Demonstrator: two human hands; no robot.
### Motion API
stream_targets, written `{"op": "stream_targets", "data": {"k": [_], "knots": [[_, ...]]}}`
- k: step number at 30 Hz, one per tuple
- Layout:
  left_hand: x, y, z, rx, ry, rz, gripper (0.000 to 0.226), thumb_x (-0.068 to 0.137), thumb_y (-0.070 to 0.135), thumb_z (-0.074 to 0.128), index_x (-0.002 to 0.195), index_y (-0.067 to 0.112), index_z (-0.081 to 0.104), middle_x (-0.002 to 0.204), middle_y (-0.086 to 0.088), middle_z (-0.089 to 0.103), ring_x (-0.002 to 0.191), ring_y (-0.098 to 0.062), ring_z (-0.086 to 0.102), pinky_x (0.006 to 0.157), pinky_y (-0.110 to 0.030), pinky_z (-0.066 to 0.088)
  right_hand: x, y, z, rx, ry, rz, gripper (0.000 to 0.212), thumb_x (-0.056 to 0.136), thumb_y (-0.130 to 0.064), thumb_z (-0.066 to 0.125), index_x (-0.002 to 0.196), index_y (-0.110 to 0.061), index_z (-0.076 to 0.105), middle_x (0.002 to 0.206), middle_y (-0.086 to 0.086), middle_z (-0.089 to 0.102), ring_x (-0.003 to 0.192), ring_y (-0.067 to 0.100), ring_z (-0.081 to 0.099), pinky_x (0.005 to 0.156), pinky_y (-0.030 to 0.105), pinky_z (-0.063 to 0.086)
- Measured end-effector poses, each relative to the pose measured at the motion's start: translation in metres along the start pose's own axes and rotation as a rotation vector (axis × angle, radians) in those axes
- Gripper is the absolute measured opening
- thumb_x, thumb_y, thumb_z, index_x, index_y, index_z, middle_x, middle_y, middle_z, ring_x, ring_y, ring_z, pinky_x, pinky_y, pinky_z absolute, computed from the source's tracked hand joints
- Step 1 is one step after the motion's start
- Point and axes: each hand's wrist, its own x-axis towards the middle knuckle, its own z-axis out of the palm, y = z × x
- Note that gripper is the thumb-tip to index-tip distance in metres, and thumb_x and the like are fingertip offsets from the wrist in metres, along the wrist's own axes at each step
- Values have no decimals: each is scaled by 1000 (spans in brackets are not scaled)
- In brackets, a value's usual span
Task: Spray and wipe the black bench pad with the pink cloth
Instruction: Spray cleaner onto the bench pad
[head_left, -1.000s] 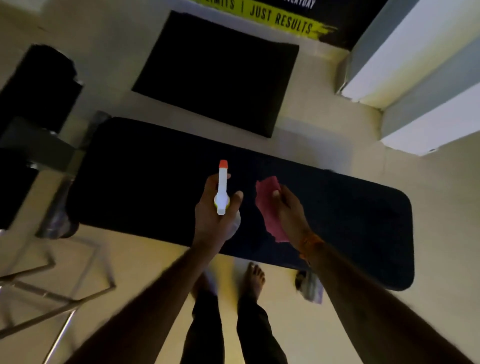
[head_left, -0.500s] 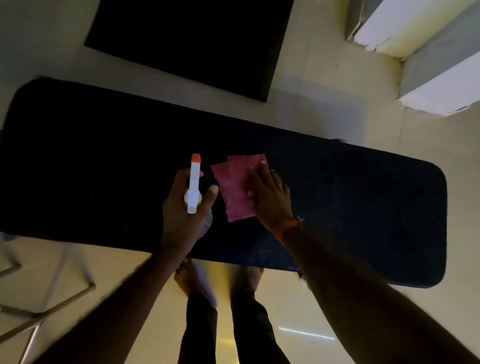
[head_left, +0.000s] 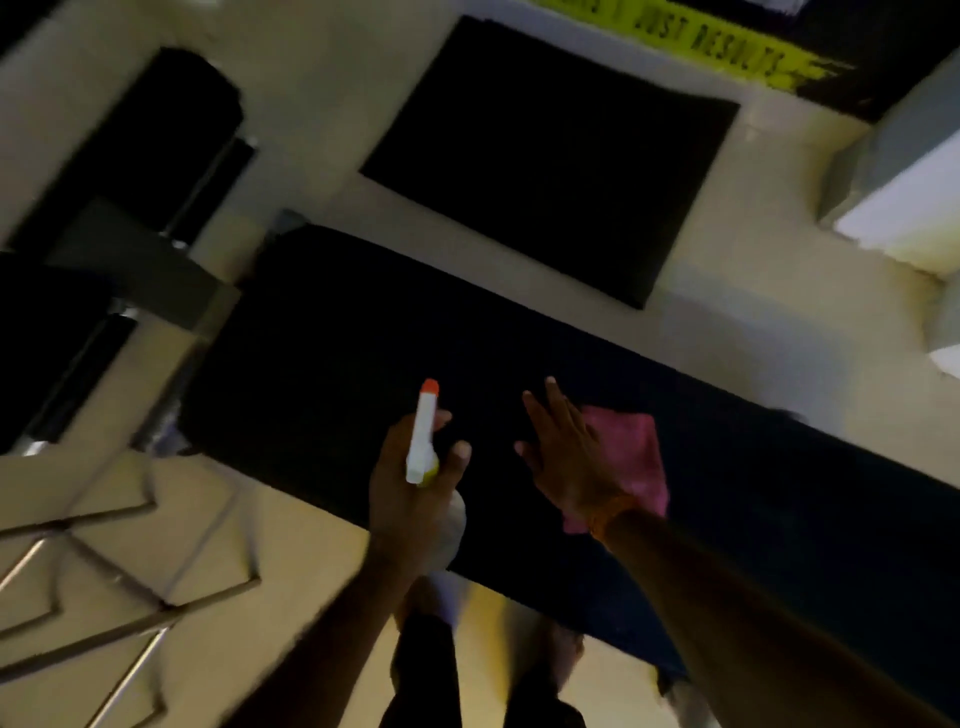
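Note:
The long black bench pad (head_left: 322, 364) runs from mid-left down to the right edge. My left hand (head_left: 410, 483) is closed around a white spray bottle (head_left: 422, 436) with an orange nozzle tip, held upright over the pad's near edge. My right hand (head_left: 566, 452) lies flat with fingers spread, pressing the pink cloth (head_left: 634, 457) onto the pad. Most of the cloth shows to the right of the hand and partly under the wrist. The frame is blurred by motion.
A black square mat (head_left: 545, 156) lies on the pale floor beyond the bench. Dark gym equipment (head_left: 130, 171) stands at the left, with metal frame bars (head_left: 119, 597) at lower left. A grey-white block (head_left: 904, 192) is at right. My legs and bare feet (head_left: 550, 649) stand below the pad.
The view swung so the bench sits further right. My right hand with the cloth slid to the right along the pad, away from the bottle. The left hand kept holding the bottle.

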Motion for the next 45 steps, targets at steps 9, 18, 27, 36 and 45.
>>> {"op": "stream_targets", "data": {"k": [9,18,27,36,45], "knots": [[51,-32,-102,-145,199,-272,23,93,14,72,107,31,67,96,11,72,82,-12,68,71,-31,55,107,-135,24,-182,-72,-140,76,104,-46,52,164,-23,13,173,7,-3,158,31,11,123,55,26],[94,-57,-143,246,131,-286,17,93,38,72,82,29,62,67,3,65,61,-11,66,58,-31,54,166,-179,22,-459,-189,-160,126,83,-56,76,163,-19,-14,170,5,-24,159,31,-13,119,71,12],[108,-65,-148,351,134,-336,24,94,38,70,77,26,59,63,5,61,59,-7,62,55,-20,40,172,-169,37,-500,-227,-111,136,79,-54,80,160,-20,-23,168,0,-31,157,27,-21,119,74,15],[70,-76,-144,262,235,-358,16,95,46,63,88,36,53,59,3,56,54,-14,57,52,-25,35,163,-175,47,-497,-192,-149,127,84,-43,80,162,-18,-18,169,6,-26,157,34,-17,118,74,22],[30,-80,-151,253,483,-598,28,96,51,62,89,24,62,75,-4,70,66,-20,68,59,-35,53,126,-180,79,-665,-281,-418,128,82,-55,77,161,-29,-20,169,0,-29,157,33,-21,119,74,13]]}}
